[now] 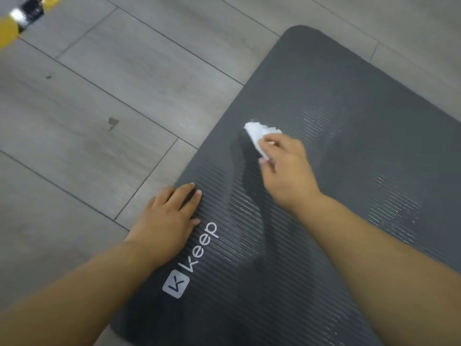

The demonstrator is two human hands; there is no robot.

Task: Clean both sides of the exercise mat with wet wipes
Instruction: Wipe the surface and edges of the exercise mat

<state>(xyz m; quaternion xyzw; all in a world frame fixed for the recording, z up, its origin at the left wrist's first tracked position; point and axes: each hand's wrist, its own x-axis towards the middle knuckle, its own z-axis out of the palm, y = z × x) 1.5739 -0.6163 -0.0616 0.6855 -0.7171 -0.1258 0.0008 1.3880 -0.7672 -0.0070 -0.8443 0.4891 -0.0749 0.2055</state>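
Note:
A dark grey ribbed exercise mat (336, 101) with a white "Keep" logo lies flat on the floor, running from the bottom centre to the upper right. My right hand (287, 171) holds a crumpled white wet wipe (258, 133) against the middle of the mat. My left hand (167, 218) presses flat, fingers straight, on the mat's left edge just above the logo. Shiny wet streaks show on the ribs below the wipe and further right.
Grey wood-look floor planks (112, 121) surround the mat on the left and top. A blurred yellow and black object (22, 16) sits in the top left corner, well away from the mat.

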